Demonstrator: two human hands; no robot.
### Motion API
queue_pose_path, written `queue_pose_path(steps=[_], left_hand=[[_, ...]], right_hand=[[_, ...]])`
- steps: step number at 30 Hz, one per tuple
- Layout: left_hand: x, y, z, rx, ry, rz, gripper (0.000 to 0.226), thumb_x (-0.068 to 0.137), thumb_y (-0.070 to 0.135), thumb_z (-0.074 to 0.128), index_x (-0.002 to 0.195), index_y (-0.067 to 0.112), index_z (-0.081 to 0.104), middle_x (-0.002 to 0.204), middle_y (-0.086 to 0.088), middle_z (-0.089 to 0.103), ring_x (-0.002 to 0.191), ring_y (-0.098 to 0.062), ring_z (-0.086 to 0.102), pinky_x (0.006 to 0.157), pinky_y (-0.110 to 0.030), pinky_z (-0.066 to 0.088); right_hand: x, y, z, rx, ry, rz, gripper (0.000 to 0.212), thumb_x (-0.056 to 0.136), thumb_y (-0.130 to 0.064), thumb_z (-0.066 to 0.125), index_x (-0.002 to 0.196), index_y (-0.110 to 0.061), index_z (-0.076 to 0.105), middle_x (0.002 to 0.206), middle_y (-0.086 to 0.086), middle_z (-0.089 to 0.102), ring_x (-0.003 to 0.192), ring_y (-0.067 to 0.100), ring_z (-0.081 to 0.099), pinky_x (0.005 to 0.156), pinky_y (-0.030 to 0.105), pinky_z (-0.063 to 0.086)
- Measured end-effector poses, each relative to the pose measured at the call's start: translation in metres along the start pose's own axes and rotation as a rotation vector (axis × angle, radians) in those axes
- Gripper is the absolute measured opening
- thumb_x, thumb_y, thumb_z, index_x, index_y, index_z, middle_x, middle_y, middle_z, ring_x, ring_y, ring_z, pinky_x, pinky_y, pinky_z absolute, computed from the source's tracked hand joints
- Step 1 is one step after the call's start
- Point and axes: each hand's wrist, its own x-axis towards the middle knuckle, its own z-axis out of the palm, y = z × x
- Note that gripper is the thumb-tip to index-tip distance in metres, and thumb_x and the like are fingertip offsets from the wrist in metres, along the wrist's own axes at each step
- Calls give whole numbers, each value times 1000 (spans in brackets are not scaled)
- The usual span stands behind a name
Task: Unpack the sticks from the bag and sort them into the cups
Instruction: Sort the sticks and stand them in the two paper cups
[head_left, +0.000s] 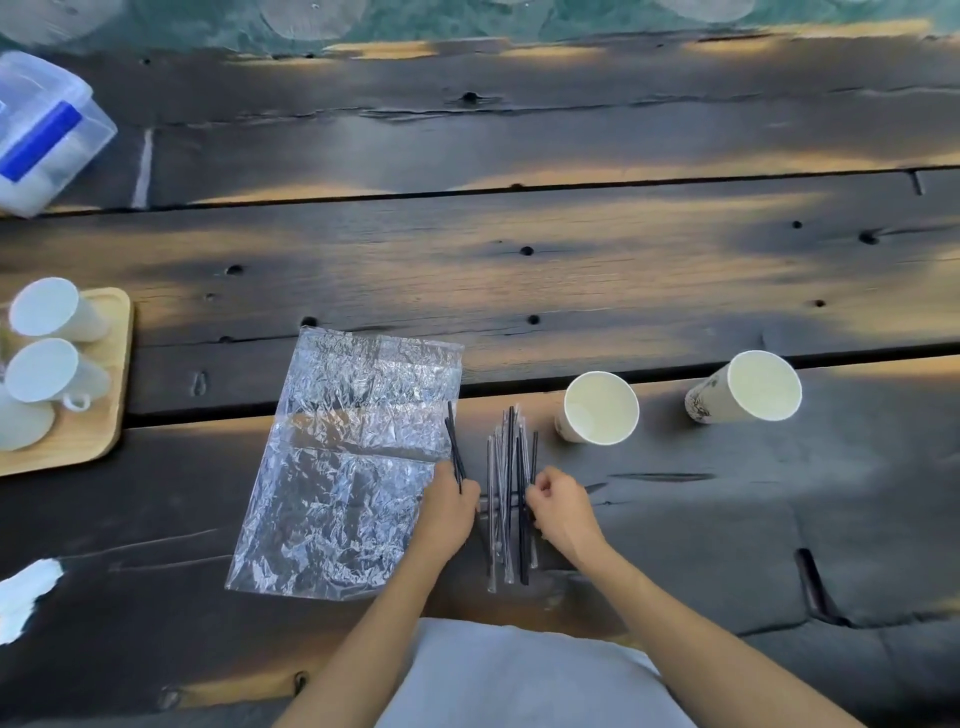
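A crumpled clear plastic bag (347, 462) lies flat on the dark wooden table. Right of it, a loose pile of sticks (511, 499), some black and some clear, lies on the wood. My left hand (449, 506) is at the bag's right edge, shut on a couple of black sticks (454, 447) that point away from me. On the pile's right side, my right hand (561, 512) pinches at one black stick. Two white paper cups stand beyond the pile: the near cup (600, 408) just right of it and the far cup (748, 387) further right, neither showing any sticks inside.
A wooden tray (98, 410) with white mugs (52, 338) sits at the left edge. A clear plastic box with a blue latch (41, 135) is at the far left corner. A white cloth scrap (26, 597) lies near left. Gaps run between the table planks.
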Motion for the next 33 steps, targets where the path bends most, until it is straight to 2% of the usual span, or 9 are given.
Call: queue_pose_path(steps=[3,6,9,11,15,20,24,29,33], left_hand=[[-9,0,5,-175,-106,-1,7,99,20,35,93,17,36,79,-6,61,72,-20,54,74,-41,45],[-13,-3,11,-277,-132,-23,17,99,35,35,93,20,39,85,-8,56,74,-22,57,77,-47,51],[-16,-1,12,-390,-184,-45,20,100,37,35,95,18,39,84,-16,58,63,-24,60,61,-44,57],[-20,5,10,-433,-179,-51,16,105,26,33,101,11,38,76,-12,53,52,-17,51,46,-29,43],[-19,5,7,-589,-111,-123,11,106,18,35,103,11,42,71,-1,44,47,-9,38,41,-20,26],[-16,6,0,-670,-89,-164,24,106,24,37,105,8,54,68,0,41,47,-8,35,40,-19,23],[-14,6,0,-683,-69,-164,26,105,25,41,103,4,57,67,-1,41,49,-9,36,41,-21,27],[-11,7,1,-672,-48,-173,25,104,26,43,95,5,56,65,0,42,52,-10,39,45,-23,33],[-8,9,5,-647,-34,-169,29,106,22,37,93,2,54,81,-11,60,67,-18,63,65,-29,57]], right_hand=[[-9,-14,4,215,-135,-21,21,96,-16,53,77,-13,47,68,8,54,56,18,52,48,30,42],[-17,-28,5,352,-190,-76,19,97,-13,56,79,-7,52,60,13,53,47,15,51,41,23,40],[-18,-30,6,473,-185,-72,17,97,-5,54,84,4,58,56,13,51,40,13,47,39,22,40],[-12,-26,9,356,-154,-88,19,97,-8,54,85,3,62,59,9,57,46,15,49,44,25,41],[3,-13,13,25,92,0,13,93,-17,58,82,-11,56,79,7,64,68,25,60,60,36,50],[8,-9,14,-284,81,-22,19,95,-26,58,92,-9,50,96,16,62,87,35,60,69,39,48],[13,-20,17,-397,50,5,20,95,-20,54,102,-2,55,110,21,61,104,43,59,73,39,44],[17,-25,15,-336,57,85,24,88,-20,50,98,0,59,107,23,64,100,43,60,72,38,44],[17,-30,13,-52,-10,46,15,84,-19,53,71,-12,54,79,16,67,70,30,58,62,34,42]])
